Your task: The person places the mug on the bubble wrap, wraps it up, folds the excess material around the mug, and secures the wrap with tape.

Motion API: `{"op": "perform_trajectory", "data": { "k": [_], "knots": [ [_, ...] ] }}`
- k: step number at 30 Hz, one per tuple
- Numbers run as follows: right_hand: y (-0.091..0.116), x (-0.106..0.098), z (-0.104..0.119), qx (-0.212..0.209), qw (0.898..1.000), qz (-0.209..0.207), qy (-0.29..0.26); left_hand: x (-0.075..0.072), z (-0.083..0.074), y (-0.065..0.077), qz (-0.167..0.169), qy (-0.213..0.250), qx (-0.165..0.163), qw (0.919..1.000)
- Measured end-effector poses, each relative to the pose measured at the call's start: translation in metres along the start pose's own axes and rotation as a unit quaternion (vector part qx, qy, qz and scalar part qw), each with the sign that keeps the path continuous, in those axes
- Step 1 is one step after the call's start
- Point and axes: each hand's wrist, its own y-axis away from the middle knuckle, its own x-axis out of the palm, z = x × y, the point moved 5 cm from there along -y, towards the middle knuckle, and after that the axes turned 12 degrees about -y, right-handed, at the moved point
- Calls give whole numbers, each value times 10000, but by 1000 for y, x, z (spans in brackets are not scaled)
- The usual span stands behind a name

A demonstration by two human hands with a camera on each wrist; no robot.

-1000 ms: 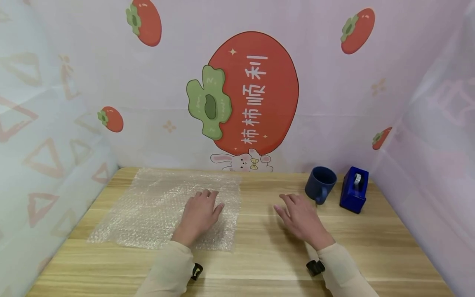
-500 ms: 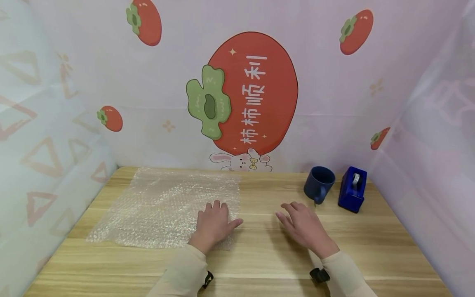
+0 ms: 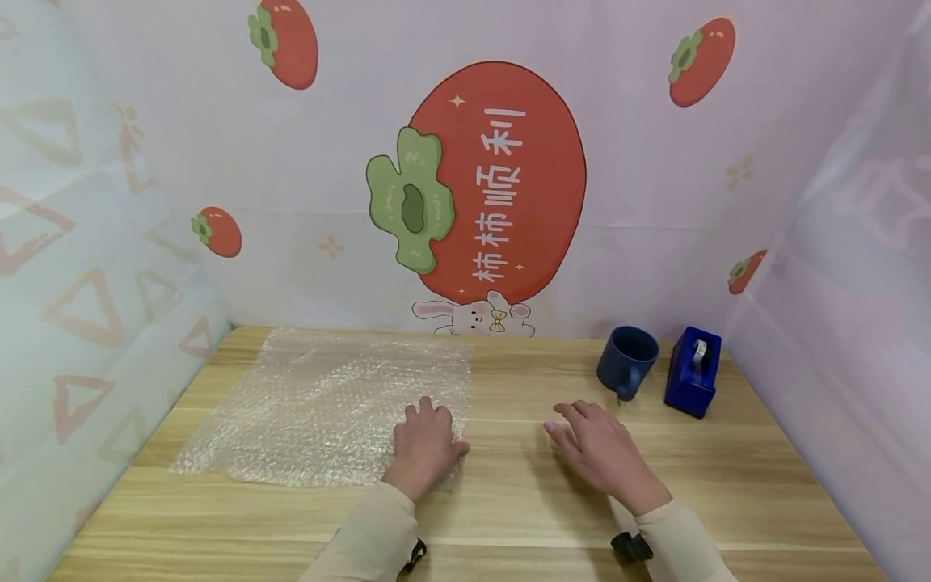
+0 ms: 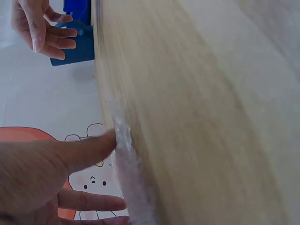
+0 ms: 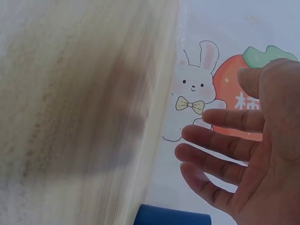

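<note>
A sheet of bubble wrap [image 3: 305, 412] lies spread flat over the left side of the wooden table. My left hand [image 3: 424, 444] is at its right edge. In the left wrist view, the thumb and fingertips of that hand [image 4: 42, 178] touch the bubble wrap [image 4: 133, 183], fingers fairly straight. My right hand [image 3: 602, 453] hovers above the bare wood, fingers loosely bent and holding nothing; the right wrist view shows its spread fingers [image 5: 220, 143]. Beyond that hand stands a blue mug [image 3: 627, 362], handle toward me.
A blue tape dispenser [image 3: 693, 373] with a small roll stands right of the mug, near the table's back right corner. Printed cloth walls [image 3: 640, 202] enclose the table [image 3: 509, 509] at the back and both sides.
My left hand has come right and nearer me, from over the bubble wrap to its right edge, and its thumb has drawn in. My right hand has shifted slightly toward me.
</note>
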Motion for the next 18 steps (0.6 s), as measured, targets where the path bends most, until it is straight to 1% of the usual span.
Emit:
{"op": "perform_trajectory", "data": {
  "k": [6, 10, 13, 18],
  "knots": [
    [2, -1, 3, -59, 10000, -9, -18, -3, 1, -2, -52, 128, 8, 9999],
    [3, -2, 4, -77, 10000, -8, -23, -6, 1, -1, -193, 202, 74, 9996],
    [3, -3, 5, -83, 10000, -28, -31, -7, -2, -1, -274, 374, 131, 9988],
    [4, -4, 4, -85, 9999, -64, -62, -8, -12, -3, -211, 739, 236, 9968]
  ]
}}
